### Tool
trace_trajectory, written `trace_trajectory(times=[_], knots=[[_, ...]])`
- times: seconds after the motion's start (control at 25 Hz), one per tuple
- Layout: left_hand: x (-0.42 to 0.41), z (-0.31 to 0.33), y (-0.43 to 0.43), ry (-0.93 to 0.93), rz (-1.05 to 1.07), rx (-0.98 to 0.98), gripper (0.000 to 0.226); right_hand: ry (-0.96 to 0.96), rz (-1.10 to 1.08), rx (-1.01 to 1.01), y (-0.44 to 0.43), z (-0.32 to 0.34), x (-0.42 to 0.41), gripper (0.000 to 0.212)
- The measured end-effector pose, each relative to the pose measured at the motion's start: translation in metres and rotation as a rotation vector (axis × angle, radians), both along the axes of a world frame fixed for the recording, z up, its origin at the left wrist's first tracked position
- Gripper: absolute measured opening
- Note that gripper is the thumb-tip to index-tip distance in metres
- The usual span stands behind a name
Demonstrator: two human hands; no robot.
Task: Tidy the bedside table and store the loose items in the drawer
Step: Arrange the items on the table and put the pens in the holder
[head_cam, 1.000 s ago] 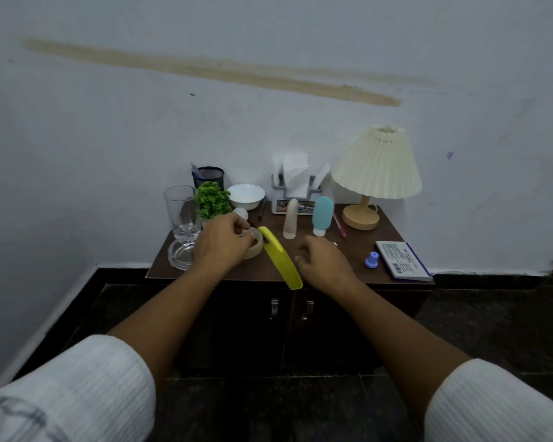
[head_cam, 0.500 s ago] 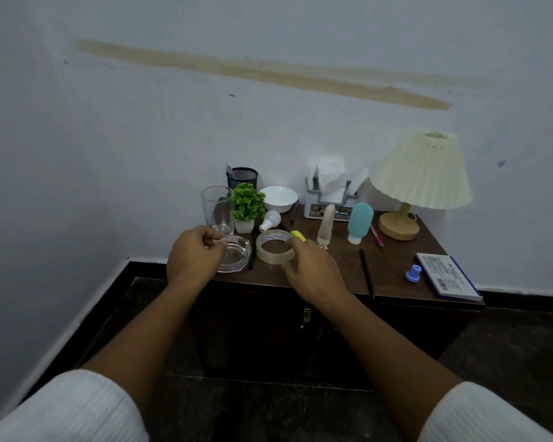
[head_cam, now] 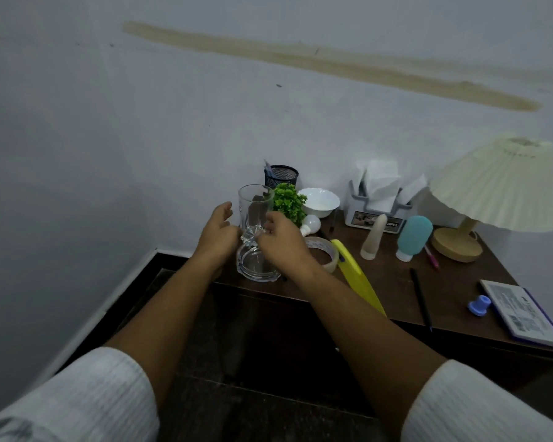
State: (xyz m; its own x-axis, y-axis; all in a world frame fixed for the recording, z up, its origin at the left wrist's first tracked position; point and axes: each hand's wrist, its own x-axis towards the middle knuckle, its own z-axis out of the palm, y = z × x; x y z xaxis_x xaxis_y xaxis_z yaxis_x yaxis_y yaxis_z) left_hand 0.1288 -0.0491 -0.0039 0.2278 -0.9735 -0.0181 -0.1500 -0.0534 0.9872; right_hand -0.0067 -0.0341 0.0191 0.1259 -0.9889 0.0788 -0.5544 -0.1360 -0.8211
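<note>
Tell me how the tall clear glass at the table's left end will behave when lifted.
The tall glass looks rigid and fragile, being clear glass. Its smooth walls may be slippery, so both the left hand and right hand at its base seem wise. Tall and narrow, it probably tips easily, and the glass ashtray sits close by.

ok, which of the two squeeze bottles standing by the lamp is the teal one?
The teal bottle, the wider one nearer the lamp; the beige bottle beside it is slimmer.
</note>
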Motion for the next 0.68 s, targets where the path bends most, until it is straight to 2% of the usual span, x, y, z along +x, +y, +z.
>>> trace_trajectory(times=[0.2, 0.48, 0.68], knots=[[0.001, 0.005, -0.024, 0.085, -0.08, -0.008, 0.079, -0.051, 0.0, 0.022, -0.013, -0.011, 0.011, 0.039], [0.009, 0.014, -0.021, 0.064, -0.087, 0.006, 0.071, -0.124, 0.059, 0.002, -0.013, -0.005, 0.013, 0.052], [0.012, 0.045, 0.012, 0.035, -0.099, -0.092, 0.065, -0.193, 0.085, -0.087, 0.001, 0.012, 0.008, 0.062]])
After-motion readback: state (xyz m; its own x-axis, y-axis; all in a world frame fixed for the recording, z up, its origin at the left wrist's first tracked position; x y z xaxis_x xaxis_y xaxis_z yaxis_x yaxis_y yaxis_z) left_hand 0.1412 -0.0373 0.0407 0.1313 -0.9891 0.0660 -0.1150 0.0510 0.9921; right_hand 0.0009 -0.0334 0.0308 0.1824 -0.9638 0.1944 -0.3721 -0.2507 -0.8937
